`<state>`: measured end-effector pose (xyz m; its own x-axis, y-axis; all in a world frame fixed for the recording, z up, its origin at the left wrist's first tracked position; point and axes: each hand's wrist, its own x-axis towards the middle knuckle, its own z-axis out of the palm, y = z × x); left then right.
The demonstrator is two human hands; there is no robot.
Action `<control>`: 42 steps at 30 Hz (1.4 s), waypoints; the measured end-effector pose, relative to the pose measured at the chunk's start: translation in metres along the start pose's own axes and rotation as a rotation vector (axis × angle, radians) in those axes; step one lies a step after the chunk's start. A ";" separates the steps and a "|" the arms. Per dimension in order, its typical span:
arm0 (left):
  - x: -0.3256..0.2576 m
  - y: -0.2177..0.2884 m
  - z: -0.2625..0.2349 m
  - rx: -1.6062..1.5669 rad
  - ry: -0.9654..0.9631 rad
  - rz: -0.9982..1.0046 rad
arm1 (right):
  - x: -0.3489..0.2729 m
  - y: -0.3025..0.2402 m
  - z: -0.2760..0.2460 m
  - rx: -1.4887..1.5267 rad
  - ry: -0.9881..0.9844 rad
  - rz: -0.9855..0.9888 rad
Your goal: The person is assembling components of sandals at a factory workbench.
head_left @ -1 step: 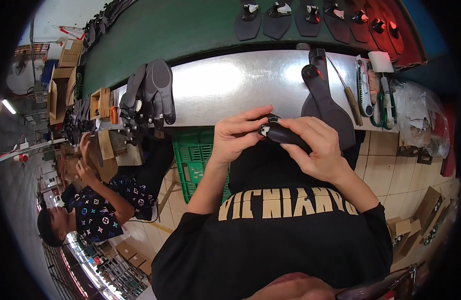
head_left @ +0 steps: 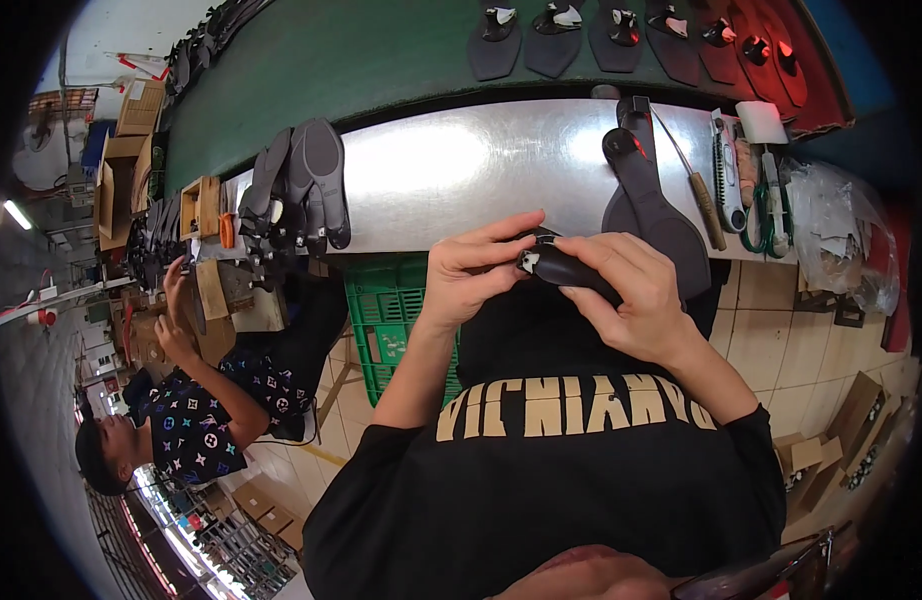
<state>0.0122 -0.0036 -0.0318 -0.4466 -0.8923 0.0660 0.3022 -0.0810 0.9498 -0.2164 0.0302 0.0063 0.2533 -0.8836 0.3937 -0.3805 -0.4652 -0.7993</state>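
My left hand [head_left: 478,272] and my right hand [head_left: 631,293] hold a black sandal [head_left: 571,272] between them, in front of my chest and just off the bench edge. Its near end, by the left fingertips, shows a small whitish patch. The left thumb and fingers pinch that end, while the right thumb and fingers wrap the dark, smooth body. Part of the sandal is hidden behind my fingers. Just beyond my right hand, a pair of dark sandals [head_left: 671,225] lies crossed on the metal bench [head_left: 481,160], soles showing.
A green conveyor belt [head_left: 381,55] behind the bench carries a row of dark sandals [head_left: 556,45]. A wooden-handled awl [head_left: 709,210], a utility knife [head_left: 726,175] and green-handled scissors [head_left: 771,225] lie right. Stacked sandals [head_left: 319,175] stand left. Below is a green crate [head_left: 386,330]; a co-worker [head_left: 196,410] sits left.
My hands and the sandal stay in place. The co-worker's hands at the left have shifted slightly.
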 end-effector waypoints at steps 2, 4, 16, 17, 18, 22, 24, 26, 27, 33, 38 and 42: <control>-0.001 0.001 -0.003 -0.007 -0.022 -0.021 | -0.001 0.001 0.002 -0.027 -0.009 -0.015; -0.002 0.001 -0.006 0.075 -0.088 0.017 | -0.002 0.001 0.003 -0.054 -0.020 -0.030; -0.010 -0.007 0.012 0.021 0.116 -0.195 | -0.005 0.014 0.007 0.263 -0.139 0.393; -0.009 -0.008 0.015 -0.014 0.170 -0.278 | -0.007 0.017 0.009 0.263 -0.141 0.398; -0.009 -0.008 0.017 0.004 0.184 -0.293 | -0.010 0.021 0.012 0.248 -0.126 0.350; -0.010 -0.009 0.023 0.035 0.223 -0.289 | -0.008 0.019 0.015 0.148 -0.090 0.250; -0.011 -0.010 0.024 0.025 0.206 -0.273 | -0.008 0.019 0.015 0.098 -0.083 0.212; -0.011 -0.009 0.027 0.033 0.219 -0.274 | -0.008 0.020 0.014 0.047 -0.078 0.173; -0.011 -0.009 0.028 0.041 0.232 -0.274 | -0.009 0.020 0.014 -0.007 -0.086 0.126; -0.007 -0.012 0.027 0.004 0.274 -0.296 | -0.010 0.024 0.006 -0.014 -0.189 0.096; -0.001 -0.011 0.026 -0.012 0.283 -0.349 | -0.013 0.023 0.009 0.064 -0.193 0.190; 0.000 -0.011 0.026 -0.012 0.291 -0.374 | -0.016 0.024 0.013 0.087 -0.165 0.245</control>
<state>-0.0135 0.0089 -0.0343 -0.2731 -0.8880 -0.3700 0.1762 -0.4243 0.8882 -0.2181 0.0341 -0.0246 0.3072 -0.9452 0.1107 -0.3727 -0.2265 -0.8999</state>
